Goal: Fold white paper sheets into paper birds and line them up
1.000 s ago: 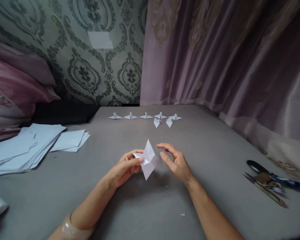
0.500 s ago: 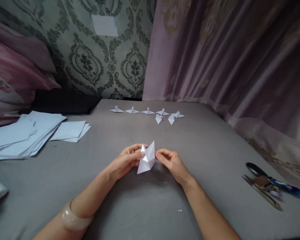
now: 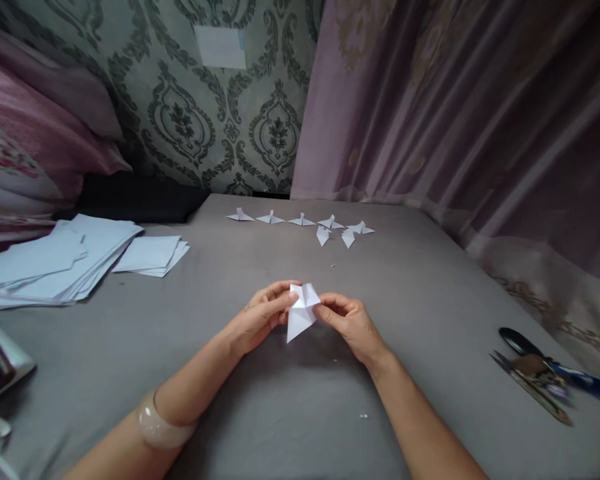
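A partly folded piece of white paper (image 3: 303,313) is held up above the grey tabletop, with creases across its middle and a point hanging down. My left hand (image 3: 267,310) pinches its left side, thumb in front and fingers behind. With thumb and fingertips, my right hand (image 3: 347,320) grips the right corner of the same paper. Beyond the hands, several folded white paper birds (image 3: 301,220) stand in a row, and two smaller folded paper pieces (image 3: 323,236) lie just in front of its right end.
A large stack of white paper (image 3: 55,257) and a smaller paper pile (image 3: 150,255) lie at left. Scissors (image 3: 530,390) and a blue-handled tool (image 3: 580,380) rest at right. A dark-and-white object (image 3: 3,360) sits at the left edge. Curtains border the right side.
The paper has been turned and its upper flaps spread into a flatter shape. My right hand, beside the paper's edge before, now grips its corner. The view has shifted slightly left.
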Available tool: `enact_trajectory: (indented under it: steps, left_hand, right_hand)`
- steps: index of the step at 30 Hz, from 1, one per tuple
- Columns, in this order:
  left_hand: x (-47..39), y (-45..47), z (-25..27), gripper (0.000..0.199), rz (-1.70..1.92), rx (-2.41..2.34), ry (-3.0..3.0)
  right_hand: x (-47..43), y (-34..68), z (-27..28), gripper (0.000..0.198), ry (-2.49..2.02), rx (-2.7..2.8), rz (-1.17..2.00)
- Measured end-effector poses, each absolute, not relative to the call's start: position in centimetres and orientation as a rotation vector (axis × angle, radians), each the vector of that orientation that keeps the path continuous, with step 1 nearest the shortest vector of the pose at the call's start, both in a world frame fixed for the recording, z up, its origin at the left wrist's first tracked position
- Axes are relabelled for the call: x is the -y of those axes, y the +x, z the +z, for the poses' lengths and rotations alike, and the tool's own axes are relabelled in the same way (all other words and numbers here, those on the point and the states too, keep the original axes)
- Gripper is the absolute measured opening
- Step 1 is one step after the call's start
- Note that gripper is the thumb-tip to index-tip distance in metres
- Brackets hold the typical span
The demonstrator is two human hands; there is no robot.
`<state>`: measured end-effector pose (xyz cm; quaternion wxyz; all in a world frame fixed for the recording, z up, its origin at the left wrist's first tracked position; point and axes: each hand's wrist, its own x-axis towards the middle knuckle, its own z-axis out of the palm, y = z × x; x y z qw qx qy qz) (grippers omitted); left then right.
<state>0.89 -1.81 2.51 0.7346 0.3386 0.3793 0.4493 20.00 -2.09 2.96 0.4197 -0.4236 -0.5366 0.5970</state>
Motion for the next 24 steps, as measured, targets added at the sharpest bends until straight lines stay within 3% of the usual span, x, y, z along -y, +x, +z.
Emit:
enact_trajectory:
  steps: [5,14,24]
  left_hand:
    - [1.7,1.2,2.5,0.039,1.19,-1.145,0.774]
    - [2.3,1.4,3.0,0.03,1.081,-1.032,0.83]
    - [2.4,1.5,3.1,0.023,1.197,-1.066,0.8]
  right_hand:
    - [1.4,20.3,2.3,0.014,-1.165,1.254,1.229]
    - [1.5,19.7,1.6,0.01,-1.137,1.506,0.886]
    - [1.8,19.4,1.5,0.016,-1.242,1.496,0.855]
